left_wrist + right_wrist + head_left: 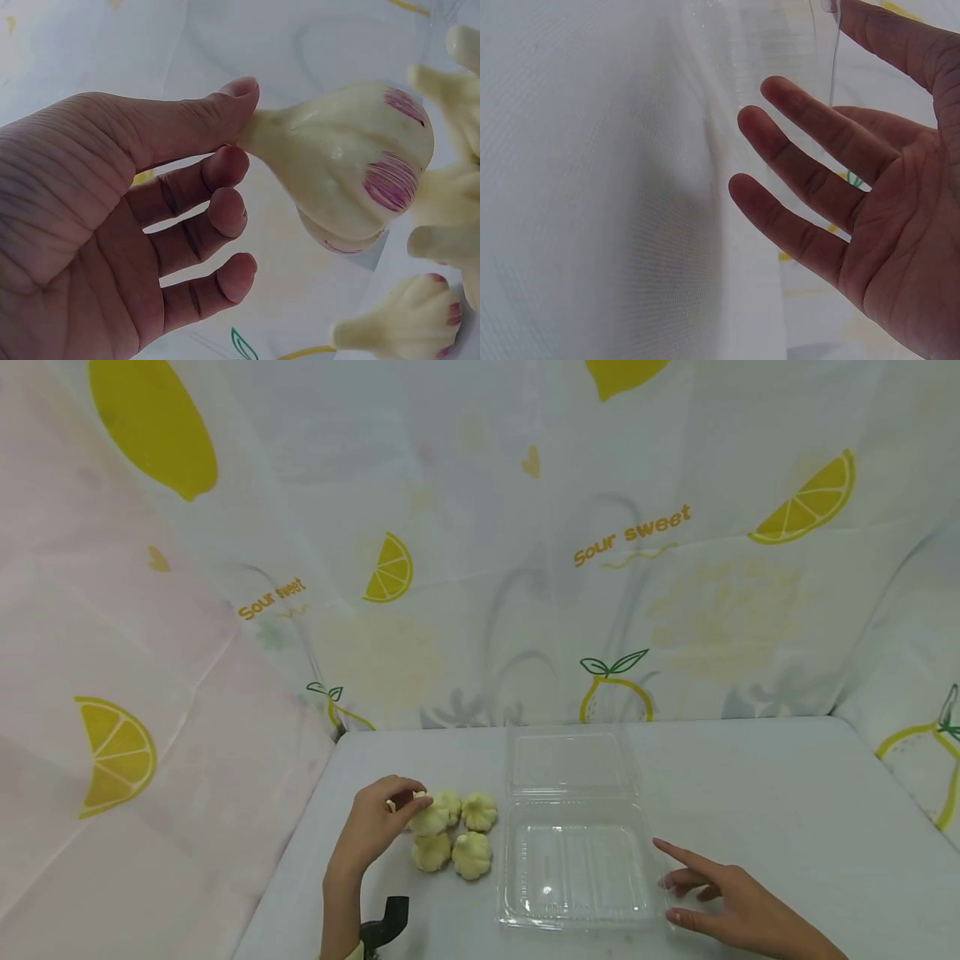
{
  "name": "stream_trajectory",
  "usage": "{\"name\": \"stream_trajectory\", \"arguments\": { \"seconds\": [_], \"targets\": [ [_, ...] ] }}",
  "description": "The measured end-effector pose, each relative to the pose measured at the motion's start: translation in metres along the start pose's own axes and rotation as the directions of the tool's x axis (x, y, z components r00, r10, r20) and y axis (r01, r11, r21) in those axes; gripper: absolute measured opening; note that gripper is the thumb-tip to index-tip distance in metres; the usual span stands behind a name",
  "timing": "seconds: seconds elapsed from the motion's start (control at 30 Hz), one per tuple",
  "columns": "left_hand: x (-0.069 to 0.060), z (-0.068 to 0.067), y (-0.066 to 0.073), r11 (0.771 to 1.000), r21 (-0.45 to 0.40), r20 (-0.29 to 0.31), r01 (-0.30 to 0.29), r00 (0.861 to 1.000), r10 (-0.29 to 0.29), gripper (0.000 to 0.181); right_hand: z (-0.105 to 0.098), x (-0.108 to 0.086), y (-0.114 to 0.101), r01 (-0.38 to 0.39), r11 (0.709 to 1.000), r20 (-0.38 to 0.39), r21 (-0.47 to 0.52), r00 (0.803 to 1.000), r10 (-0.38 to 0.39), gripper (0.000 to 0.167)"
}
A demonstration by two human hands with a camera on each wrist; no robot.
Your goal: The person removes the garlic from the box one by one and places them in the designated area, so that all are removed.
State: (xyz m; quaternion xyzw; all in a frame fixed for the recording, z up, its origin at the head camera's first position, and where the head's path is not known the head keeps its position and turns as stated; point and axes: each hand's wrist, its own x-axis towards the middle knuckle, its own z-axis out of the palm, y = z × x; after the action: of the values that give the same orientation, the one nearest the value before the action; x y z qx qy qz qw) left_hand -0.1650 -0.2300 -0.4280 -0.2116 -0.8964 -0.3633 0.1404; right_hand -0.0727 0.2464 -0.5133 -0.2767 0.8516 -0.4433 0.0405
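Between thumb and index fingertip, my left hand [371, 827] pinches a garlic bulb [352, 161] by its stem. The bulb is pale cream with purple streaks, and the hand's other fingers are loosely bent off it. Several more garlic bulbs [472, 857] sit close together on the table, just below and to the right of that hand. A clear plastic clamshell box [577, 872] lies with its lid [570, 762] folded back, away from me. At the box's right side is my right hand [727, 902], fingers extended, with thumb and index at the rim; firm contact cannot be told.
A white cloth-covered table [780, 802] carries everything. Behind it hangs a pale curtain [465, 643] with lemon prints, continuing along both sides. A black curved piece [390, 920] is beside my left forearm.
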Motion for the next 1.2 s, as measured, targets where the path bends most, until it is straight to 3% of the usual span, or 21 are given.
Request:
{"name": "stream_trajectory", "arguments": {
  "seconds": [0.37,0.5,0.73,1.03,1.2],
  "targets": [
    [-0.014,-0.014,-0.014,0.997,0.059,-0.069,0.052,0.996,-0.048,0.014,0.0,0.0,0.002,0.006,1.0,0.004,0.011,1.0,-0.007,0.074],
    [-0.019,-0.019,-0.019,0.993,0.07,-0.084,0.098,0.992,-0.092,0.015,0.0,-0.001,0.001,0.005,1.0,0.008,0.02,1.0,-0.005,0.074],
    [-0.028,-0.024,-0.026,0.97,0.103,-0.069,0.221,0.974,-0.215,0.013,-0.001,0.0,-0.001,-0.002,1.0,0.004,0.024,1.0,0.002,0.073],
    [-0.035,-0.018,-0.041,0.943,0.11,-0.03,0.314,0.949,-0.313,0.017,0.0,-0.001,0.001,0.0,1.0,0.001,0.02,1.0,0.0,0.073],
    [-0.04,-0.015,-0.048,0.936,0.107,-0.019,0.334,0.942,-0.334,0.017,0.0,-0.001,0.0,0.001,1.0,-0.001,0.014,1.0,-0.001,0.073]
  ]
}}
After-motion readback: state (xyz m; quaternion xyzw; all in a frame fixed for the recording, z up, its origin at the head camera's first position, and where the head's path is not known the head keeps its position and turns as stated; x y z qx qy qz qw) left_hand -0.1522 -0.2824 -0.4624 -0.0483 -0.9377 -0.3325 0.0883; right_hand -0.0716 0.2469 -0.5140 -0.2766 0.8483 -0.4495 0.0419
